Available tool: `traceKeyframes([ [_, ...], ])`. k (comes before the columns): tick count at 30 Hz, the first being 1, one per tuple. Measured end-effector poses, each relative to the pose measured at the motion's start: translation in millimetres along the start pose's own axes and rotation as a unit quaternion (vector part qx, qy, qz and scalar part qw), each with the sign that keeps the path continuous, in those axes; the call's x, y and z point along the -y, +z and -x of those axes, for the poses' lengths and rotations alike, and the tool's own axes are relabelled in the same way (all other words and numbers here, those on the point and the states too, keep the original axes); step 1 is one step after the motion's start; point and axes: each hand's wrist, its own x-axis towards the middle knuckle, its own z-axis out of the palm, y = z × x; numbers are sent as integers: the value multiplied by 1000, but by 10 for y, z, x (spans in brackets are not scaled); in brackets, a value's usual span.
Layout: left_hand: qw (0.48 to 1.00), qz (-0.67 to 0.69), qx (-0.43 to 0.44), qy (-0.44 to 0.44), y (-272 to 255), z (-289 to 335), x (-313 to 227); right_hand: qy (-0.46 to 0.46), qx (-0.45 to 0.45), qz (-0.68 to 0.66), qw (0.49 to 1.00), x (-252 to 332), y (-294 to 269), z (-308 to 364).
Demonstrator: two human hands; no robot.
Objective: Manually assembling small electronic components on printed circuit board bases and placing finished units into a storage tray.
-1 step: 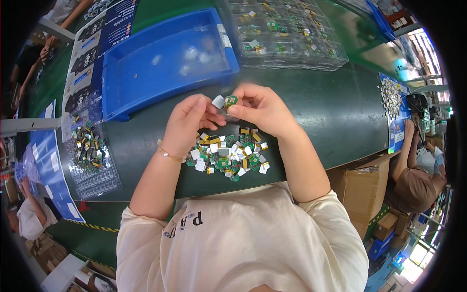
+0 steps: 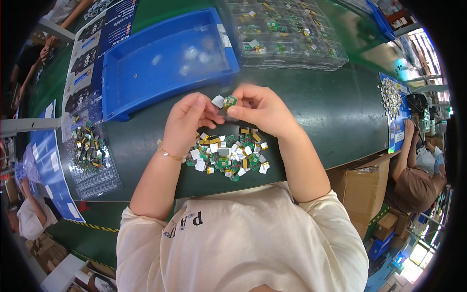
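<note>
**Two hands on one small green board**

Above the dark green table (image 2: pixel 331 117), the left hand (image 2: pixel 187 121) and right hand (image 2: pixel 260 109) meet, both pinching a small green circuit board (image 2: pixel 229 101) with a white tab (image 2: pixel 218 101) at its left side. Fingers curl in tight around it. Directly below the hands lies a heap of similar small boards (image 2: pixel 231 155) (green, white and gold pieces mixed). A blue plastic bin (image 2: pixel 141 82) sits beyond the left hand; a clear compartment tray (image 2: pixel 292 48) lies beyond the right.
</note>
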Motion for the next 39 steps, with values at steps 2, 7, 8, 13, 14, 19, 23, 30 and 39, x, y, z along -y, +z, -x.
traceKeyframes([
  [2,1000,-8,-16,8,50,-2,-31,5,14,36,999,3,-7,2],
  [7,998,-52,-30,-7,32,-4,-26,-17,25,75,997,-1,0,10],
  [8,999,-20,-22,-24,18,-11,-34,-17,25,74,997,10,-2,13],
  [13,998,28,-5,-54,38,-4,-62,3,22,86,996,11,-27,27],
  [14,999,6,-12,-43,46,8,-47,3,22,86,996,14,-28,28],
  [19,999,-51,3,-5,-2,21,-28,2,6,98,995,66,-14,34],
  [23,997,-67,19,33,-7,15,-41,7,3,106,994,43,-28,30],
  [30,997,-67,22,32,36,25,-33,-23,-16,154,988,72,-11,26],
  [39,996,-90,-1,-1,49,-14,-63,-75,-28,219,972,88,51,44],
])
